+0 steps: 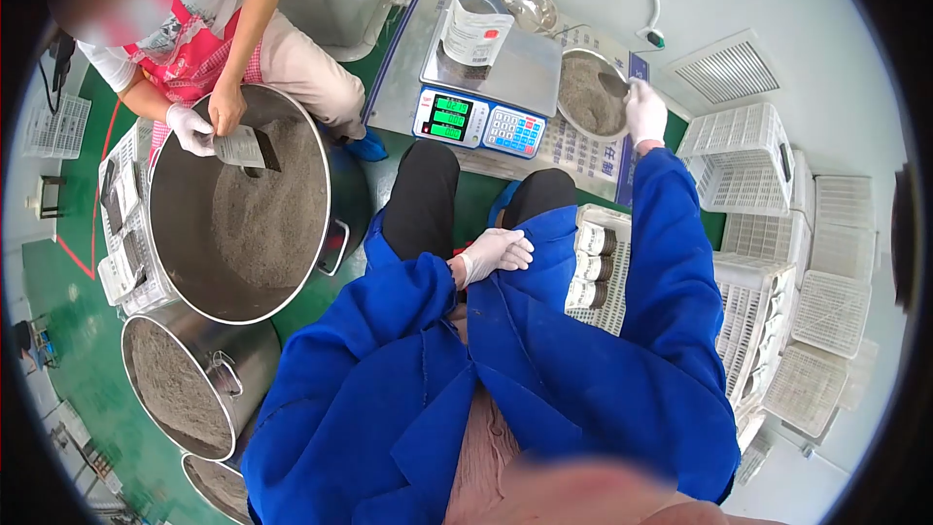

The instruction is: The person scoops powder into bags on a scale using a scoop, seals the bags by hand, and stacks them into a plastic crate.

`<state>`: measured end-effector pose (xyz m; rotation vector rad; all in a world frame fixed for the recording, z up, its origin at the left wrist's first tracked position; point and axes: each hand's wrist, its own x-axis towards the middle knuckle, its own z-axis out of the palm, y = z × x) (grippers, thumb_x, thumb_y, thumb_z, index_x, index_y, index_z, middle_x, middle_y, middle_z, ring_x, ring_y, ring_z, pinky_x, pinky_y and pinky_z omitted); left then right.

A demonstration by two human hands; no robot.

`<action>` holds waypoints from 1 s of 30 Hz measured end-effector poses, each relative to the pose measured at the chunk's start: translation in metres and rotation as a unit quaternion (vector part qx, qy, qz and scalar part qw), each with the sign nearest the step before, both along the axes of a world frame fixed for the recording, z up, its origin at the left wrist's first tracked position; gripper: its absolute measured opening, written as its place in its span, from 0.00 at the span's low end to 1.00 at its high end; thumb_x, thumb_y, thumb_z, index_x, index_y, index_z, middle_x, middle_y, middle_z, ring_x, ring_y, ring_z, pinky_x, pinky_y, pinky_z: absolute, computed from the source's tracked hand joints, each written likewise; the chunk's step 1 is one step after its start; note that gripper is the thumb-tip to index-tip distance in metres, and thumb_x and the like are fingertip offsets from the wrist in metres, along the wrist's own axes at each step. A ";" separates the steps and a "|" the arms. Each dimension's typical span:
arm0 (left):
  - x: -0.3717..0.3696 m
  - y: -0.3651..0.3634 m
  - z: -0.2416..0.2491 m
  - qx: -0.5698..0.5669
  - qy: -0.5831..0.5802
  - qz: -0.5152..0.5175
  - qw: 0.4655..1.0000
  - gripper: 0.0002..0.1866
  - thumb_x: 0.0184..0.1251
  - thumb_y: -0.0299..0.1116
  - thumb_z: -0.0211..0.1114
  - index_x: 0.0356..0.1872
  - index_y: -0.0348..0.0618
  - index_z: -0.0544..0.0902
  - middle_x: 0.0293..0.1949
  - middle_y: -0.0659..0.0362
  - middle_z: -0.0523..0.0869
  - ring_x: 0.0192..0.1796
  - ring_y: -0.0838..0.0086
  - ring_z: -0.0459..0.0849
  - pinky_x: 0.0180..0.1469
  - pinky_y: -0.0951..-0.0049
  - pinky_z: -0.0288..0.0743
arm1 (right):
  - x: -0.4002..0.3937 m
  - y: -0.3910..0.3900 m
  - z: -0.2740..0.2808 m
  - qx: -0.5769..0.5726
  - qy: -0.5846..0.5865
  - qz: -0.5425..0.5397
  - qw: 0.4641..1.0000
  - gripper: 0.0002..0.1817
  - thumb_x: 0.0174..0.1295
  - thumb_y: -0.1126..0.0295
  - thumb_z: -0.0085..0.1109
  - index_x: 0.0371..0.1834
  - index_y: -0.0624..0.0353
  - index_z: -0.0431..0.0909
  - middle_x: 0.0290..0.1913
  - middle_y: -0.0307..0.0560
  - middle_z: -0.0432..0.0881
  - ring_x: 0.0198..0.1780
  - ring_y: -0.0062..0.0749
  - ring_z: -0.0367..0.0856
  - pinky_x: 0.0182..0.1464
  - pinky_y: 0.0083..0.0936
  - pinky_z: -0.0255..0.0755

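Observation:
My right hand (644, 114), in a white glove, grips the handle of a metal scoop (613, 86). The scoop's head dips into grey-brown powder in a steel bowl (569, 122). On my lap rests my gloved left hand (496, 255), its fingers curled together against the blue coat (544, 243), with nothing visible in them. A digital scale (481, 122) with green-lit displays stands ahead of me. On its plate an open white pouch (475, 36) stands upright by a grey container (483, 0).
At left, another person (209, 49) holds a pouch (245, 149) over a large steel drum (243, 306) of powder. A second drum (180, 384) stands nearer. A crate (607, 311) with several filled pouches sits by my right leg. Stacked white baskets (739, 156) line the right wall.

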<state>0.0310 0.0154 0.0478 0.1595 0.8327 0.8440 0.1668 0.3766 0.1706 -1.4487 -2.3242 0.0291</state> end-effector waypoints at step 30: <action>-0.015 -0.003 0.019 0.022 0.009 0.045 0.999 0.17 0.82 0.41 0.53 0.45 0.41 0.86 0.39 0.57 0.90 0.40 0.74 0.89 0.44 0.76 0.81 | -0.246 -0.010 0.110 -0.339 0.217 0.153 0.903 0.18 0.74 0.62 0.45 0.42 0.63 0.85 0.28 0.43 0.86 0.26 0.24 0.80 0.33 0.24 0.76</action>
